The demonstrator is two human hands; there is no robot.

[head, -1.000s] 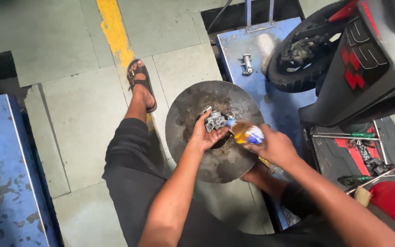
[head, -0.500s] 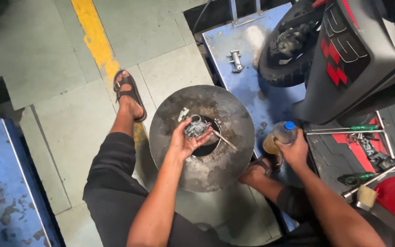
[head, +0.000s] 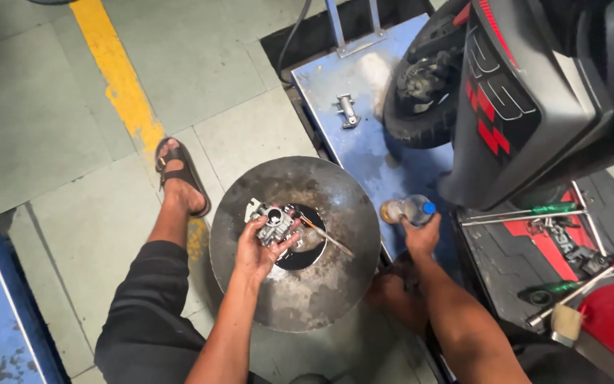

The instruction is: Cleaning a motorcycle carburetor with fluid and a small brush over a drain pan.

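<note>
Grey tiled floor (head: pixel 58 128), round metal pan (head: pixel 335 284) on it, blue platform (head: pixel 364 135) alongside

Left hand (head: pixel 256 249) and right hand (head: pixel 421 236), seemingly both clenched

A single camera, worn on the person's head, looks steeply down at the workshop floor from seated height. It sits close to the work: both forearms enter from the bottom edge and fill the lower middle of the view. The left hand (head: pixel 259 249) is near the centre, over a round metal pan (head: pixel 321 299), and the right hand (head: pixel 421 238) lies just right of centre. The person's sandalled foot (head: pixel 179 181) points toward the top left. A scooter (head: pixel 534 92) crowds the upper right corner. A blue platform (head: pixel 364 135) runs up the middle. No second view is given.
</note>
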